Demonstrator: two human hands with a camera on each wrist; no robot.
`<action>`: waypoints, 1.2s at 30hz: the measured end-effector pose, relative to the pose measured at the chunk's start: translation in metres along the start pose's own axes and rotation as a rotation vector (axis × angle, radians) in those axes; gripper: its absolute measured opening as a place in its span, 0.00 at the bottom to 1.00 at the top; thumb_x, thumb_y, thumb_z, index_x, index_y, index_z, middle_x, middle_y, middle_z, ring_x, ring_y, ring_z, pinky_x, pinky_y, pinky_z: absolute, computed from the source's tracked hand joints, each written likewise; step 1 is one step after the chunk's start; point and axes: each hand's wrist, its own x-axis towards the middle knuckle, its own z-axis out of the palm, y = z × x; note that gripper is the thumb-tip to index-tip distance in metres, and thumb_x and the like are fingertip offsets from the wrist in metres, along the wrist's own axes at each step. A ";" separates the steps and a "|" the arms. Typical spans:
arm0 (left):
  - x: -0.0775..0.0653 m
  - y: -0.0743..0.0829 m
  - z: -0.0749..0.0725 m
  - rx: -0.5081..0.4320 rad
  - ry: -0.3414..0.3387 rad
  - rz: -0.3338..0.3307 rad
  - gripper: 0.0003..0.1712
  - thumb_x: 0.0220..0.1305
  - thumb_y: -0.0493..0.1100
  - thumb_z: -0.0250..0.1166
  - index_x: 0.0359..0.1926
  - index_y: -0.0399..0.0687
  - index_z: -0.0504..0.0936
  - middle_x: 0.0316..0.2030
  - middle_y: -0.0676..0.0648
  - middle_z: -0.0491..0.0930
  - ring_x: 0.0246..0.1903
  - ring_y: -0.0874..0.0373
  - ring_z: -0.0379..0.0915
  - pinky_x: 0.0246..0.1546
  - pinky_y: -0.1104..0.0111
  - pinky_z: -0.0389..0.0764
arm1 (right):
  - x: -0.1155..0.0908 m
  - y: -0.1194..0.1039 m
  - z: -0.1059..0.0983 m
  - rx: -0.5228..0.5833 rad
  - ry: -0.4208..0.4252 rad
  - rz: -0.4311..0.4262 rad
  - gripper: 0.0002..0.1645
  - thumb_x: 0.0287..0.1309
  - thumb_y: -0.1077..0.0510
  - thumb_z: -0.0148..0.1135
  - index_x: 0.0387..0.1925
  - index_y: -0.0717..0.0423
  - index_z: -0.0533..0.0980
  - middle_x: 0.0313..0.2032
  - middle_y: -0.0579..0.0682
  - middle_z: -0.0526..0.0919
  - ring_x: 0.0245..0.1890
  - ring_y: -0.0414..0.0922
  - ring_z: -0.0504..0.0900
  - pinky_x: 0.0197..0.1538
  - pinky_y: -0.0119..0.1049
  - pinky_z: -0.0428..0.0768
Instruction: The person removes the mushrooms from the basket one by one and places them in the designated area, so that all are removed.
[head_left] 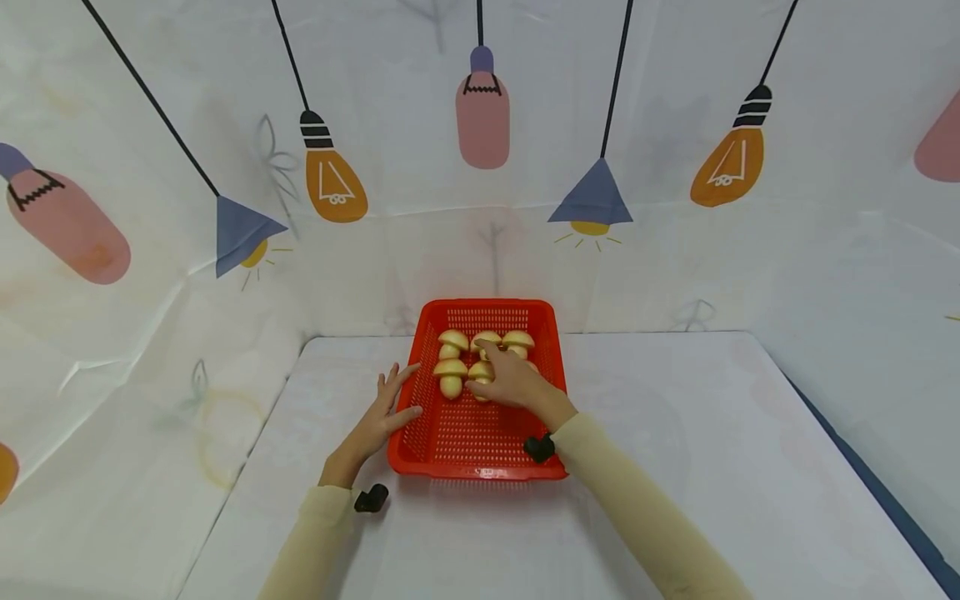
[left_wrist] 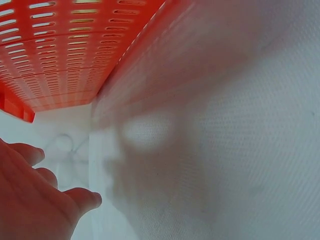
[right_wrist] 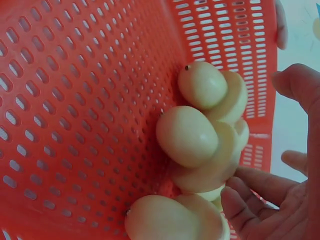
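Several pale yellow toy mushrooms [head_left: 451, 377] with rounded caps and stems lie in two rows inside a red plastic basket [head_left: 480, 454]. Over the middle and right ones reaches my right hand [head_left: 517, 382], fingers spread and fingertips right at the caps. In the right wrist view its fingers are beside the mushrooms [right_wrist: 187, 136], with the thumb held apart from them; part of the back row is hidden behind the hand. At the basket's left rim my left hand [head_left: 381, 419] has its fingers extended, fingertips overlapping the rim. The left wrist view has this hand [left_wrist: 37, 192] below the slotted basket wall [left_wrist: 65, 55].
The basket stands on a white-covered table [head_left: 675, 433], near its back edge. Behind rises a white cloth backdrop [head_left: 420, 242] printed with lamps and bulbs. A small black device [head_left: 371, 498] is at the left wrist, another [head_left: 538, 448] at the right.
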 end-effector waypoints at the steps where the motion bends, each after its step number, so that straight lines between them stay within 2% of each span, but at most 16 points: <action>1: 0.000 0.000 0.000 0.003 0.002 -0.001 0.42 0.70 0.50 0.59 0.81 0.66 0.54 0.82 0.38 0.34 0.78 0.33 0.12 0.64 0.21 0.32 | 0.000 0.000 0.000 0.003 0.001 -0.005 0.51 0.63 0.36 0.64 0.79 0.48 0.56 0.66 0.60 0.76 0.64 0.62 0.75 0.59 0.59 0.78; 6: 0.000 -0.001 0.001 0.008 0.007 0.000 0.42 0.70 0.50 0.59 0.81 0.67 0.54 0.83 0.38 0.35 0.79 0.34 0.13 0.65 0.22 0.31 | 0.000 0.000 0.004 0.015 -0.014 -0.051 0.48 0.64 0.39 0.65 0.77 0.53 0.60 0.61 0.55 0.79 0.55 0.54 0.79 0.58 0.52 0.79; 8: 0.000 0.000 0.001 0.004 0.010 0.003 0.42 0.70 0.49 0.59 0.81 0.66 0.54 0.83 0.38 0.35 0.79 0.34 0.13 0.65 0.22 0.30 | 0.000 0.000 0.005 -0.001 -0.029 -0.078 0.46 0.64 0.40 0.66 0.76 0.54 0.62 0.62 0.55 0.79 0.55 0.52 0.80 0.60 0.50 0.79; 13: 0.001 0.000 0.000 -0.002 0.021 0.020 0.41 0.70 0.48 0.59 0.81 0.63 0.55 0.82 0.37 0.35 0.79 0.33 0.14 0.66 0.23 0.30 | 0.001 -0.002 0.007 -0.067 -0.039 -0.107 0.43 0.65 0.39 0.66 0.73 0.56 0.67 0.65 0.59 0.76 0.64 0.58 0.76 0.63 0.54 0.77; 17: 0.000 0.000 0.001 -0.009 0.024 0.014 0.41 0.71 0.49 0.59 0.81 0.63 0.54 0.82 0.36 0.33 0.78 0.31 0.15 0.66 0.23 0.30 | 0.001 -0.002 0.008 -0.097 -0.048 -0.101 0.40 0.65 0.40 0.66 0.71 0.57 0.70 0.64 0.59 0.77 0.64 0.59 0.75 0.63 0.53 0.77; 19: -0.001 -0.001 0.001 -0.013 0.021 0.006 0.41 0.71 0.49 0.59 0.81 0.65 0.54 0.82 0.36 0.31 0.78 0.30 0.16 0.66 0.23 0.32 | 0.000 -0.002 0.009 -0.107 -0.057 -0.108 0.38 0.65 0.43 0.66 0.69 0.58 0.72 0.62 0.58 0.79 0.60 0.57 0.78 0.61 0.51 0.78; 21: -0.001 -0.001 0.001 -0.020 0.019 0.005 0.42 0.71 0.49 0.59 0.81 0.66 0.54 0.82 0.36 0.31 0.78 0.30 0.17 0.67 0.23 0.33 | -0.001 -0.001 0.009 -0.118 -0.070 -0.117 0.33 0.65 0.46 0.66 0.65 0.59 0.74 0.55 0.56 0.83 0.52 0.53 0.81 0.56 0.47 0.80; 25: -0.001 -0.002 0.001 -0.031 0.012 0.006 0.42 0.70 0.50 0.59 0.81 0.68 0.53 0.82 0.36 0.30 0.79 0.30 0.18 0.67 0.24 0.33 | -0.001 0.000 0.009 -0.128 -0.073 -0.132 0.25 0.64 0.51 0.68 0.58 0.60 0.77 0.45 0.53 0.84 0.37 0.46 0.79 0.47 0.42 0.79; 30: -0.001 -0.003 0.001 -0.035 0.005 0.005 0.42 0.70 0.50 0.59 0.81 0.67 0.53 0.82 0.36 0.30 0.79 0.30 0.18 0.67 0.24 0.33 | -0.001 0.001 0.010 -0.131 -0.084 -0.128 0.23 0.66 0.55 0.67 0.59 0.60 0.76 0.48 0.53 0.85 0.38 0.42 0.79 0.46 0.40 0.79; 36: -0.001 -0.002 0.002 -0.046 0.010 0.006 0.42 0.70 0.49 0.59 0.81 0.66 0.53 0.82 0.36 0.29 0.79 0.31 0.18 0.69 0.26 0.34 | -0.001 0.002 0.011 -0.140 -0.097 -0.136 0.21 0.67 0.55 0.67 0.59 0.57 0.77 0.47 0.51 0.85 0.36 0.42 0.78 0.44 0.38 0.78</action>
